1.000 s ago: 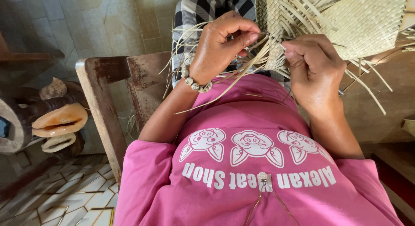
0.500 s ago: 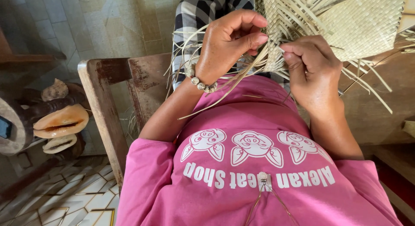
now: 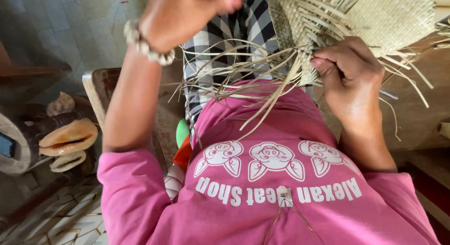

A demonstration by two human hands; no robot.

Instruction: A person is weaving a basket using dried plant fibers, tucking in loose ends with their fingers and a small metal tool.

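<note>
A half-woven mat of pale palm strips (image 3: 384, 20) lies over my lap at the upper right, and loose strips (image 3: 234, 71) fan out from its edge to the left. My right hand (image 3: 349, 76) pinches the mat's unfinished edge, thumb pressed on the strips. My left hand (image 3: 187, 15) is raised near the top of the view, away from the mat. It wears a bead bracelet (image 3: 143, 43), its fingers are curled shut, and no strip shows in it. A pink shirt (image 3: 272, 179) fills the foreground.
A black-and-white checked cloth (image 3: 211, 43) covers my legs. I sit on a worn wooden seat (image 3: 96, 90). Large seashells (image 3: 68, 137) rest on a dark stand at the left, above a patterned tile floor (image 3: 51, 226). A wooden surface (image 3: 422, 113) lies at the right.
My left hand has let go of the strips at the weave and lifted up and to the left. The right hand keeps its pinch on the mat's edge.
</note>
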